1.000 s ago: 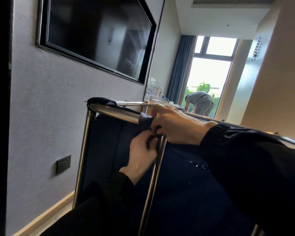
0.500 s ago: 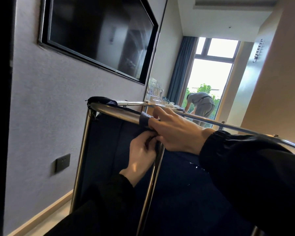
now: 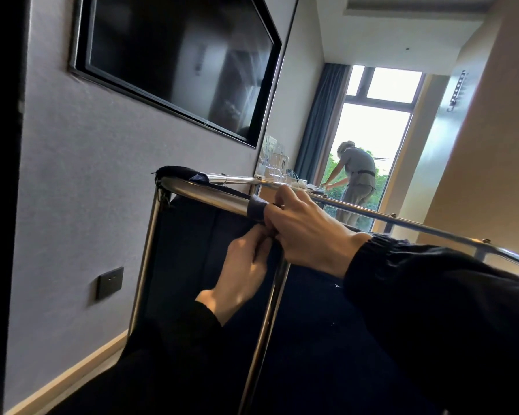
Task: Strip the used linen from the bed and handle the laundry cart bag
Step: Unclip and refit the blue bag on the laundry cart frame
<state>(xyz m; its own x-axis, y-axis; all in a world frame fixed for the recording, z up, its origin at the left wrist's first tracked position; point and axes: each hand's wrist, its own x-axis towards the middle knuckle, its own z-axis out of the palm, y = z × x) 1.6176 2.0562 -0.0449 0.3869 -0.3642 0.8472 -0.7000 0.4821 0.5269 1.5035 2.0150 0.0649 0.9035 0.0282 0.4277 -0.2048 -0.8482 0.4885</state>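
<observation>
1. Both hands sit at the same joint of the cart as a second ago, yet the right hand [image 3: 306, 232] has shifted: its fingers, curled tight over the rail in the earliest picture, now lie flatter along the top rail [image 3: 210, 194], with the thumb side pressed down by the grey fabric tab [image 3: 256, 207] that wraps the rail.
2. Little else differs; the left hand [image 3: 240, 271] stays below the rail, fingertips pinched together against the right hand's fingers, just where the upright post [image 3: 267, 319] meets the rail.
3. As for grip, the left hand is closed on something small at that joint, probably a tie or fastening strip of the bag, though the fingers hide it and I cannot tell which. Whether the right hand grips the tab or only steadies it against the rail, I cannot tell.
4. Hanging inside the chrome frame is the dark laundry cart bag [image 3: 189, 259], its top edge looped over the far corner [image 3: 177, 172] and held by the tab at the middle (so it is attached at two places at least).
5. My judgement is that the step in hand is working this middle fastening, either undoing or securing it, and the small change in the right hand suggests fine finger work, not a pull.
6. No bed linen shows in this view.
</observation>
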